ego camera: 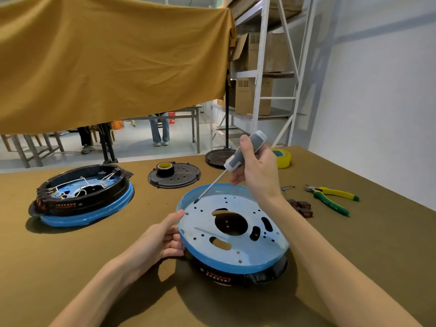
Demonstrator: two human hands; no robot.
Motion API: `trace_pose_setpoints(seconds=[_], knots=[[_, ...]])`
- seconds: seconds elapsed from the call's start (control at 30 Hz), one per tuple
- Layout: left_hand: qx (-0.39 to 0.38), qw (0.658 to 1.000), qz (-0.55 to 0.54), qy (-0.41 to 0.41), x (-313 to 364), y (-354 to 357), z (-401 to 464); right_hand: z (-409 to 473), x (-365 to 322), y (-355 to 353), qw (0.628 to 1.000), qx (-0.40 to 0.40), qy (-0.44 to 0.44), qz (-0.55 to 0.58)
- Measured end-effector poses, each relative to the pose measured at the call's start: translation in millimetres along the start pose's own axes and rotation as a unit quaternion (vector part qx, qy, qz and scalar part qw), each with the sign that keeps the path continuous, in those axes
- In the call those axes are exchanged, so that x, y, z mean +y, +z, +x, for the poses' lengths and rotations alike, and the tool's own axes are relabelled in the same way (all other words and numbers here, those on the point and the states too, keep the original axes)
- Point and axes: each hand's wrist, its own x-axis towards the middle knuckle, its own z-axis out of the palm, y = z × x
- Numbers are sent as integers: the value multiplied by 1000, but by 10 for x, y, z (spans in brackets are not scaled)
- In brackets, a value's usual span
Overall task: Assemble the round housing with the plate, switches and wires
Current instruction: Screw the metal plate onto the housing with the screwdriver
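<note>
My left hand (165, 234) grips the plate (230, 228) rim — my right hand (256, 169) holds the screwdriver (232, 162); keep it straight, maybe on a screw.

Olive-brown cloth covers the counter (70, 256). Far left sits a wired black housing (82, 194) on a blue ring. Behind centre, a black perforated disc (181, 179) carries a tape roll (165, 168). Near centre rests the round housing (236, 274) with its blue plate (212, 232). Right: yellow-green pliers (332, 199), black switches (303, 207), yellow tape (283, 158).
</note>
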Motion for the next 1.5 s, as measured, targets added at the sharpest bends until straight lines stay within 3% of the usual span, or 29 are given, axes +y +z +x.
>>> trace_pose_setpoints(seconds=[0.3, 0.97, 1.5], knots=[[-36, 999, -12, -38, 36, -23, 18, 127, 67, 455, 994, -85, -25, -67], [-23, 998, -6, -55, 64, -22, 29, -32, 162, 476, 984, -76, -101, -128], [-9, 998, -7, -58, 88, -11, -7, -43, 100, 471, 981, -100, -98, -135]])
